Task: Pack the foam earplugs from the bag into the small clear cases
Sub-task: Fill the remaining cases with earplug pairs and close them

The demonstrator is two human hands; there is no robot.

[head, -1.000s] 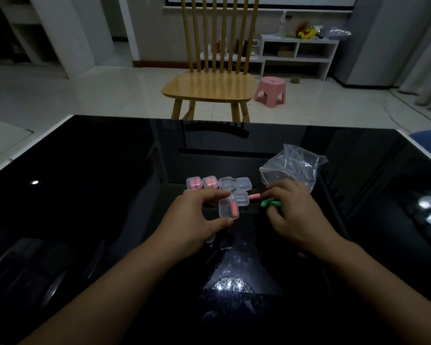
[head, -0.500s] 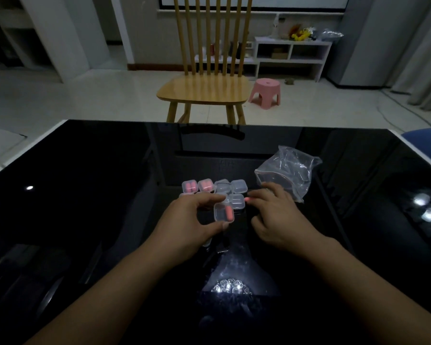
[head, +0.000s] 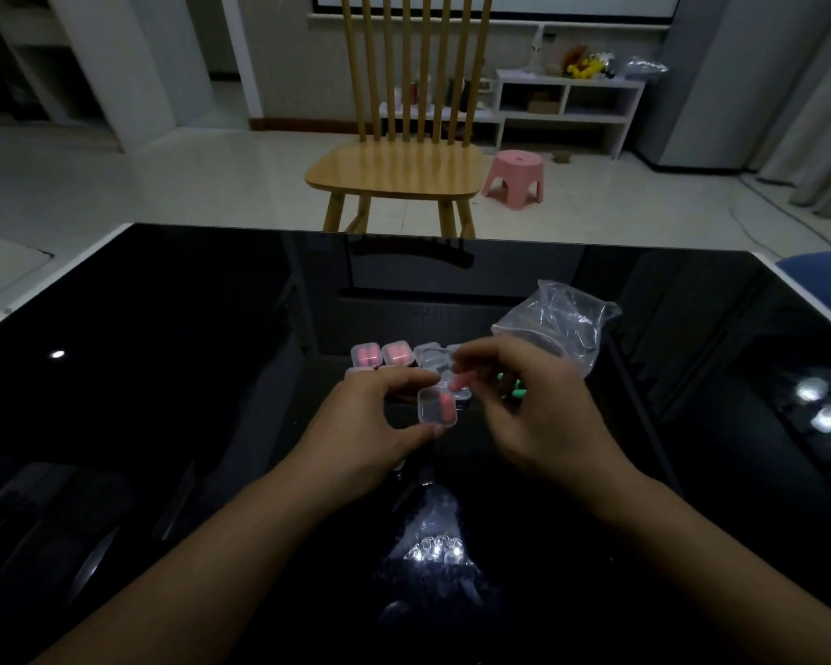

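My left hand holds a small clear case above the black table, with one pink earplug lying inside it. Just above the case, my right hand pinches a second pink earplug between its fingertips. Green earplugs lie on the table, partly hidden under my right hand. Behind my hands stands a row of small cases: two closed cases with pink earplugs and clear ones beside them. The crumpled clear bag lies at the back right.
The glossy black table has a white edge and reflects a ceiling lamp near me. Beyond its far edge stand a wooden chair and a pink stool. A blue seat shows at the right.
My right hand picked a pink earplug off the table and lifted it over the case. My left hand kept the case in the same place.
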